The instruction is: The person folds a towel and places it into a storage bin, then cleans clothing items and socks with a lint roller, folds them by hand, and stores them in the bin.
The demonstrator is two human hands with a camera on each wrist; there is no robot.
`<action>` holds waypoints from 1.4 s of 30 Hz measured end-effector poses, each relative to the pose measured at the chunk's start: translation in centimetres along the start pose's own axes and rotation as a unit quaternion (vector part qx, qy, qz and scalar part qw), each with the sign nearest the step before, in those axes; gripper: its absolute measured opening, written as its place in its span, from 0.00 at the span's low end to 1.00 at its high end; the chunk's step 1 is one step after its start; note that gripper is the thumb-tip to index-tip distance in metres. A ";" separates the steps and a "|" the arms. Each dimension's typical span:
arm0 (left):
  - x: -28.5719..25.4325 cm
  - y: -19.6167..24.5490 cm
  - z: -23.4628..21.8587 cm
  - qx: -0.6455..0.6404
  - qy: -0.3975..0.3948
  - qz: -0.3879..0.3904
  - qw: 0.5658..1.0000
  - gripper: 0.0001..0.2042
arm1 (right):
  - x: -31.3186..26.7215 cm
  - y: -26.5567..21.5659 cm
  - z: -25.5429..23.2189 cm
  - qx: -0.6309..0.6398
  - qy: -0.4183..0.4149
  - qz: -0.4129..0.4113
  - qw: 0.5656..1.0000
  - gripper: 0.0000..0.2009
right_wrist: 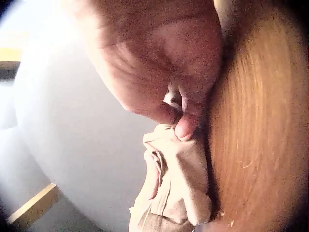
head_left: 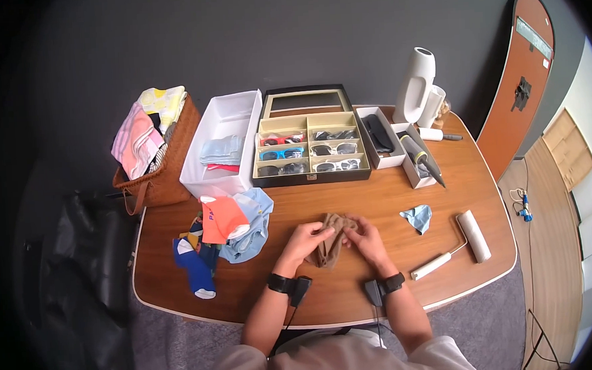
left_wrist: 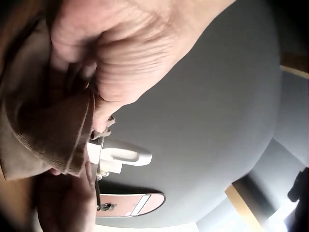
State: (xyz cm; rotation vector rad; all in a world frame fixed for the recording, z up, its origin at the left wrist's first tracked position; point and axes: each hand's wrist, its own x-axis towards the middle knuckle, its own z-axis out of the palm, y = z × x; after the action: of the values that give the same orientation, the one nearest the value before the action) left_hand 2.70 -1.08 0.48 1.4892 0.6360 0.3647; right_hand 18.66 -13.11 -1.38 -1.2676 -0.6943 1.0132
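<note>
Both hands hold a small brown garment with a stitched hem just over the middle front of the table. My left hand grips its left side, thumb on top, and in the left wrist view the folded fabric hangs beneath the fingers. On the other side my right hand pinches the top edge between thumb and finger. The right wrist view shows the pinched cloth bunched, with the wood surface beside it.
Left lie a blue sock, an orange garment and light-blue clothing. Behind stand a basket of clothes, a white bin and a sunglasses case. Right are a light-blue cloth and a lint roller.
</note>
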 end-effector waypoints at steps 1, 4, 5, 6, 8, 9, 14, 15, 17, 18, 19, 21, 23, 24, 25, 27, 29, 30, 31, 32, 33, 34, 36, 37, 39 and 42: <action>0.0 0.3 -0.3 -0.065 0.010 0.011 0.998 0.14 | -0.1 -0.1 -0.2 -0.001 0.002 0.001 1.000 0.21; -0.7 2.1 -1.9 -0.192 0.016 -0.025 0.981 0.14 | -0.2 -0.2 -0.4 0.026 0.014 -0.009 1.000 0.17; -0.8 2.7 -2.5 -0.321 0.042 -0.054 0.945 0.15 | 0.0 -0.1 -0.8 0.022 0.049 -0.020 0.998 0.15; 0.1 1.2 -3.9 -0.392 0.011 -0.048 0.919 0.16 | 0.2 -0.1 -1.1 0.018 0.085 -0.033 0.996 0.13; 0.6 0.1 -4.9 -0.390 0.023 -0.069 0.918 0.15 | 0.2 -0.1 -1.9 -0.019 0.117 -0.056 0.991 0.13; 0.9 -0.5 -5.1 -0.367 0.034 -0.073 0.927 0.15 | 0.5 -0.1 -2.1 -0.056 0.146 -0.083 0.984 0.12; 1.2 -2.4 -4.3 -0.274 0.058 -0.039 0.959 0.13 | 0.7 -0.1 -2.4 -0.236 0.251 -0.102 0.933 0.15; 1.1 -2.3 -4.2 -0.245 0.071 -0.018 0.967 0.14 | 0.7 -0.2 -2.3 -0.213 0.266 -0.126 0.932 0.15; 1.0 -2.3 -3.8 -0.207 0.058 0.045 0.975 0.18 | 1.0 -0.5 -2.3 -0.192 0.283 -0.153 0.927 0.16; 0.8 -2.4 -3.7 -0.212 0.040 0.060 0.975 0.19 | 0.9 -0.5 -2.3 -0.259 0.300 -0.204 0.895 0.15; 0.7 -2.3 -3.6 -0.216 0.023 0.078 0.973 0.20 | 0.9 -0.9 -1.9 -0.323 0.313 -0.257 0.856 0.14; 0.3 -1.8 -4.7 -0.297 0.000 0.035 0.954 0.22 | 0.5 -1.8 -0.9 -0.356 0.258 -0.293 0.849 0.13; 0.2 -1.6 -5.7 -0.375 -0.024 -0.009 0.927 0.24 | -1.0 -4.4 2.1 -0.333 0.114 -0.219 0.910 0.10; 0.3 -1.7 -5.9 -0.374 -0.052 -0.003 0.926 0.27 | -1.0 -4.3 3.5 -0.339 0.073 -0.229 0.910 0.12; 0.4 -1.8 -6.0 -0.373 -0.081 0.002 0.924 0.30 | -1.0 -3.8 5.0 -0.377 0.059 -0.241 0.892 0.16; -0.1 -1.3 -6.0 -0.373 -0.111 0.017 0.921 0.31 | -0.2 -2.3 7.1 -0.396 -0.006 -0.276 0.876 0.24; -0.3 -1.4 -6.2 -0.371 -0.140 0.033 0.917 0.33 | -0.1 -1.5 8.8 -0.459 0.024 -0.277 0.844 0.25; -0.4 -2.1 -6.3 -0.382 -0.130 0.026 0.915 0.33 | 0.2 -1.2 9.2 -0.460 0.024 -0.278 0.843 0.25; -0.4 -2.2 -6.3 -0.393 -0.120 0.019 0.911 0.34 | 0.5 -0.9 9.4 -0.456 0.043 -0.254 0.852 0.23; -0.3 -2.2 -6.3 -0.384 -0.131 0.020 0.914 0.34 | 0.8 -0.7 9.4 -0.452 0.065 -0.227 0.860 0.22; -0.3 -2.3 -6.2 -0.385 -0.137 0.019 0.912 0.34 | 1.0 -0.5 9.3 -0.455 0.070 -0.225 0.859 0.22; -0.8 -1.1 -5.8 -0.405 -0.148 0.019 0.902 0.33 | 1.1 -0.4 9.3 -0.442 0.073 -0.201 0.871 0.20; -0.8 -0.6 -5.5 -0.407 -0.164 0.018 0.899 0.33 | 1.2 -0.6 8.8 -0.431 0.084 -0.177 0.881 0.17; -0.7 -0.7 -5.3 -0.408 -0.170 0.015 0.897 0.33 | 0.9 -0.8 8.7 -0.437 0.062 -0.188 0.877 0.16; -0.6 -1.0 -5.0 -0.405 -0.181 0.038 0.895 0.34 | 0.5 -1.2 8.7 -0.444 0.043 -0.198 0.873 0.16; -1.0 -0.7 -4.9 -0.398 -0.184 0.034 0.898 0.35 | 0.2 -1.2 8.6 -0.459 0.066 -0.227 0.856 0.12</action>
State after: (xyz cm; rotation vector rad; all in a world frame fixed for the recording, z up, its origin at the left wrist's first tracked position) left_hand -1.12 2.17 0.15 0.7512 0.0868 0.3273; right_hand 11.47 -9.14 1.49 -1.8301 -1.3793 0.1493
